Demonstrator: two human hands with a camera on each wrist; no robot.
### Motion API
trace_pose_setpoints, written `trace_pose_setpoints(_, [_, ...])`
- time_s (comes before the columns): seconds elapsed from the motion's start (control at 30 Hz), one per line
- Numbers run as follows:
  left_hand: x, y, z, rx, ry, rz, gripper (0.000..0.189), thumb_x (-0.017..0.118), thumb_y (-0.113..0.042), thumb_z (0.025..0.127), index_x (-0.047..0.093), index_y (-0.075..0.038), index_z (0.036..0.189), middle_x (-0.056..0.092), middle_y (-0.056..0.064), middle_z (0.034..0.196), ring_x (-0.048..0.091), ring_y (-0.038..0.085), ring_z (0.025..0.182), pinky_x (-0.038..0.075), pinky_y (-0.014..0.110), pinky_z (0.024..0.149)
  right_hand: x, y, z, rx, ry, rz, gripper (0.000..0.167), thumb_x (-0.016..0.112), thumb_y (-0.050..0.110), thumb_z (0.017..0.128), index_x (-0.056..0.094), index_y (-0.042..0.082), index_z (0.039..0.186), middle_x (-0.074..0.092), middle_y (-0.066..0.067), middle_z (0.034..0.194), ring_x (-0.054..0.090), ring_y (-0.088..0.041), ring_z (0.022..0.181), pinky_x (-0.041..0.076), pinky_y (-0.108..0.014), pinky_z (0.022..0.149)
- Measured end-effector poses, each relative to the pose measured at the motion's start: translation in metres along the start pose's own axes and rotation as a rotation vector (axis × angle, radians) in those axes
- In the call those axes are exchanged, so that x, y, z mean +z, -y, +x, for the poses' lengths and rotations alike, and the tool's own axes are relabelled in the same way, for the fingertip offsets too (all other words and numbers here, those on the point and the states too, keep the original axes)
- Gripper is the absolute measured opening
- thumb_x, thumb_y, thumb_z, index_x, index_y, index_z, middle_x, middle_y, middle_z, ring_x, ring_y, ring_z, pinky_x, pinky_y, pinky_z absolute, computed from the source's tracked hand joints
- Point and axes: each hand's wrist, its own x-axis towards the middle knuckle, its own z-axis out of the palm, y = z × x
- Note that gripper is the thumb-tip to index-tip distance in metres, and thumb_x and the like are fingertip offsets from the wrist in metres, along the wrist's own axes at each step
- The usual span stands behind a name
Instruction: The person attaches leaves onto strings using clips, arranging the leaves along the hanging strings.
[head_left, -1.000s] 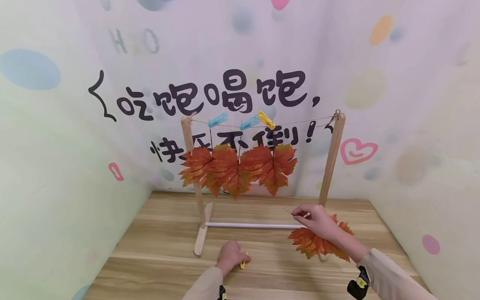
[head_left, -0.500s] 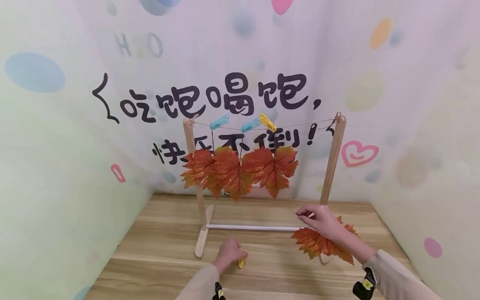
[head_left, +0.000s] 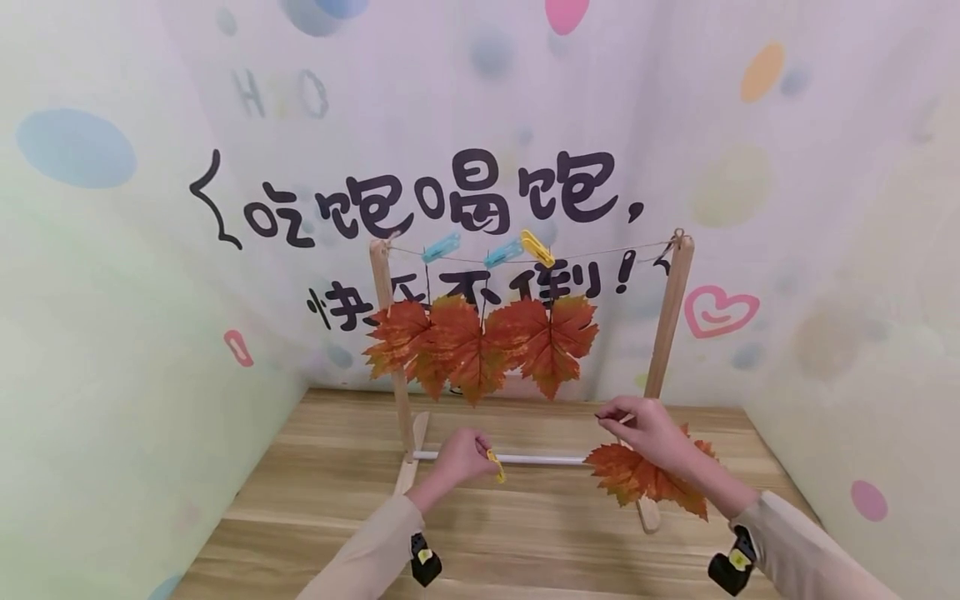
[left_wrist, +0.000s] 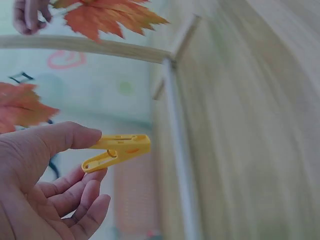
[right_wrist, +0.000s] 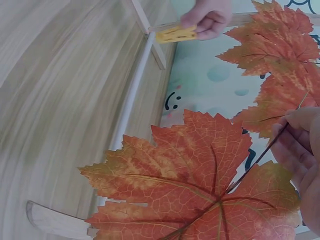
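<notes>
My left hand (head_left: 462, 458) pinches a yellow clothespin (left_wrist: 120, 150) between thumb and fingers, raised above the table in front of the rack. In the left wrist view the clothespin's nose points away from the hand. My right hand (head_left: 645, 429) pinches the dark stem of an orange-red maple leaf (right_wrist: 200, 185); the leaf hangs below that hand, by the rack's right post (head_left: 670, 325). Along the twine (head_left: 600, 250) between the posts, two blue clothespins (head_left: 442, 247) and a yellow clothespin (head_left: 537, 248) hold several similar leaves (head_left: 480, 346) by their stems.
The wooden rack has a left post (head_left: 381, 275), flat feet and a white crossbar (head_left: 532, 459) low over the wood-grain table (head_left: 315, 500). Behind it stands a printed wall (head_left: 480, 83) with black lettering. Pale side walls close in left and right.
My left hand has lifted the yellow clothespin off the table and moved up toward the crossbar. The right hand, with its leaf, has shifted slightly to the right.
</notes>
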Motion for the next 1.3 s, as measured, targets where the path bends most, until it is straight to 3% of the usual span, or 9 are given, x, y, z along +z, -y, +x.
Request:
trace_pose_setpoints(0.1, [-0.010, -0.012, 0.005, 0.001, 0.018, -0.048, 0.029, 0.080, -0.009, 0.063, 0.059, -0.002, 0.080, 0.059, 0.001, 0.070, 0.053, 0.009, 0.062, 0.046, 0.022, 0.054, -0.007, 0.019, 0.004, -0.001, -0.001, -0.008, 0.012, 0.064, -0.006, 0.079, 0.067, 0.001, 0.089, 0.067, -0.008, 0.082, 0.060, -0.006, 0.070, 0.053, -0.022, 0.060])
trace_pose_setpoints(0.2, [-0.018, -0.022, 0.010, 0.013, 0.026, -0.070, 0.028, 0.080, -0.009, 0.063, 0.060, -0.002, 0.080, 0.060, 0.001, 0.072, 0.054, 0.010, 0.063, 0.046, 0.022, 0.054, -0.010, 0.021, 0.007, 0.021, 0.013, -0.006, 0.012, 0.063, -0.006, 0.080, 0.066, 0.001, 0.090, 0.066, -0.007, 0.083, 0.060, -0.007, 0.071, 0.053, -0.023, 0.062])
trace_pose_setpoints(0.33, [-0.031, -0.035, 0.013, 0.046, 0.029, -0.075, 0.027, 0.080, -0.009, 0.063, 0.062, -0.002, 0.082, 0.061, 0.002, 0.075, 0.055, 0.010, 0.065, 0.047, 0.023, 0.056, -0.012, 0.006, 0.011, 0.062, 0.028, 0.008, 0.012, 0.063, 0.000, 0.082, 0.066, 0.005, 0.093, 0.066, -0.002, 0.085, 0.060, -0.007, 0.073, 0.052, -0.021, 0.065])
trace_pose_setpoints(0.43, [-0.042, -0.045, 0.014, 0.081, 0.024, -0.080, 0.026, 0.080, -0.009, 0.064, 0.062, -0.001, 0.082, 0.062, 0.003, 0.075, 0.057, 0.011, 0.065, 0.048, 0.023, 0.058, -0.015, 0.007, 0.013, 0.062, 0.022, 0.016, 0.011, 0.063, 0.002, 0.083, 0.066, 0.006, 0.093, 0.066, -0.001, 0.085, 0.060, -0.007, 0.074, 0.052, -0.022, 0.066])
trace_pose_setpoints(0.5, [-0.050, -0.052, 0.015, 0.106, 0.009, -0.079, 0.026, 0.080, -0.010, 0.065, 0.063, -0.001, 0.082, 0.062, 0.004, 0.076, 0.058, 0.011, 0.066, 0.049, 0.022, 0.059, -0.016, 0.008, 0.015, 0.053, 0.009, 0.016, 0.011, 0.063, 0.002, 0.083, 0.066, 0.006, 0.092, 0.066, -0.001, 0.085, 0.060, -0.007, 0.074, 0.053, -0.023, 0.066])
trace_pose_setpoints(0.67, [-0.070, -0.076, 0.024, 0.104, -0.054, -0.063, 0.028, 0.081, -0.017, 0.066, 0.064, -0.004, 0.084, 0.064, 0.004, 0.079, 0.058, 0.012, 0.070, 0.049, 0.022, 0.063, -0.020, 0.012, 0.018, 0.029, -0.013, 0.006, 0.012, 0.063, 0.000, 0.082, 0.067, 0.006, 0.092, 0.066, -0.002, 0.084, 0.059, -0.008, 0.073, 0.052, -0.022, 0.065])
trace_pose_setpoints(0.9, [-0.096, -0.110, 0.033, 0.111, -0.094, -0.096, 0.029, 0.080, -0.019, 0.068, 0.065, -0.006, 0.089, 0.064, 0.004, 0.083, 0.058, 0.014, 0.074, 0.050, 0.024, 0.067, -0.026, 0.021, 0.027, 0.008, -0.051, -0.014, 0.011, 0.065, 0.001, 0.081, 0.068, 0.004, 0.091, 0.067, -0.003, 0.083, 0.061, -0.007, 0.072, 0.052, -0.020, 0.063])
trace_pose_setpoints(1.3, [-0.126, -0.140, 0.038, 0.176, -0.142, -0.089, 0.030, 0.080, -0.019, 0.069, 0.064, -0.006, 0.091, 0.063, 0.005, 0.086, 0.059, 0.015, 0.076, 0.051, 0.023, 0.070, -0.034, 0.033, 0.046, 0.019, -0.090, -0.049, 0.011, 0.065, 0.001, 0.081, 0.068, 0.002, 0.092, 0.068, -0.008, 0.084, 0.063, -0.015, 0.073, 0.053, -0.023, 0.063])
